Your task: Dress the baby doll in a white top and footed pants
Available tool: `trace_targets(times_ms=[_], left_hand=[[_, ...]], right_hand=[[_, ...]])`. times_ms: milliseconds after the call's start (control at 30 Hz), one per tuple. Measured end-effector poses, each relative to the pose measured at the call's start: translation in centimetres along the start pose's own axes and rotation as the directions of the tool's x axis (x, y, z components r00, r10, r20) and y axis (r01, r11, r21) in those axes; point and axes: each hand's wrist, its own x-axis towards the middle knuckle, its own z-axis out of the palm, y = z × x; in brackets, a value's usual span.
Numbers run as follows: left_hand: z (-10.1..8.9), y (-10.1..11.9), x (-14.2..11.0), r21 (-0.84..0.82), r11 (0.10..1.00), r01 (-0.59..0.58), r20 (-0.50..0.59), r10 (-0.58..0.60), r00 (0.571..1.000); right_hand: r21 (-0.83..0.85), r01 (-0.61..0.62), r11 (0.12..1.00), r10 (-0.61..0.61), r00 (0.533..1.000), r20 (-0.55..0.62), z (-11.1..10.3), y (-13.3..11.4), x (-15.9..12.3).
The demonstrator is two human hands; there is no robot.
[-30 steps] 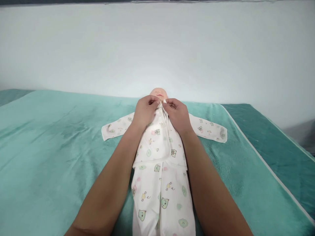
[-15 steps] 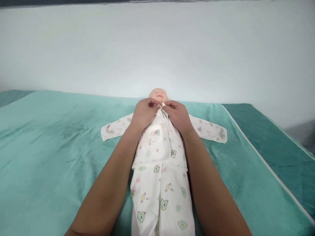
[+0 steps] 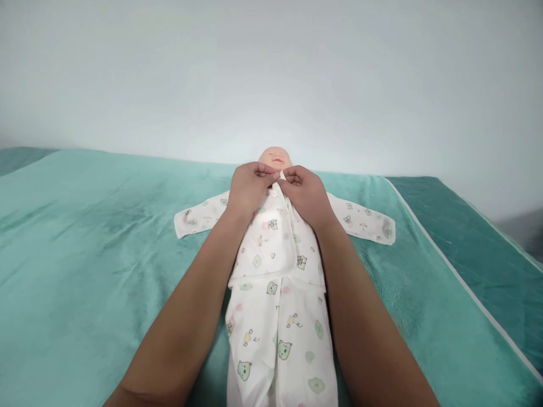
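Observation:
A baby doll lies on its back, dressed in a white printed wrap-front top and matching trousers. Both sleeves stretch out to the sides. My left hand pinches the top's collar just under the doll's chin. Opposite it, my right hand pinches the other side of the neckline, thumb and forefinger together. The fingertips of both hands nearly meet at the collar. Whatever fastening lies between them is too small to make out. My hands hide the doll's neck and shoulders.
A light green plush blanket lies beneath the doll. At the right, past its pale edging, shows a darker green cover. A plain white wall rises close behind the doll's head.
The camera view has tilted slightly. Both hands stay at the collar, with the fingertips shifted a little and the left fingers closer together.

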Motion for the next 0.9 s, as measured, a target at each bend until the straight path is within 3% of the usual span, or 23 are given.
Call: trace_targets(times_ms=[167,400,600,733,900], left_hand=[[0.0,0.5,-0.3,0.003,0.999,0.032,0.011,-0.032,0.999],[-0.3,0.4,-0.2,0.067,0.997,-0.027,0.094,0.02,0.995],[0.0,1.0,-0.6,0.19,0.982,-0.007,0.072,-0.007,0.997],[0.0,0.7,-0.3,0.225,0.973,-0.055,0.071,0.04,0.997],[-0.4,0.3,-0.2,0.164,0.986,-0.026,0.092,0.011,0.996]], right_hand=[[-0.139,0.035,0.99,-0.033,0.999,0.017,0.0,-0.5,-0.2],[-0.224,0.066,0.972,-0.05,0.996,0.078,-0.2,-0.9,-0.3],[-0.085,0.005,0.996,0.007,0.989,0.148,-0.7,-1.2,-0.6],[0.048,-0.056,0.997,0.045,0.978,0.202,-1.1,-0.6,-0.6],[0.13,-0.082,0.988,0.06,0.985,0.16,-1.3,0.0,0.0]])
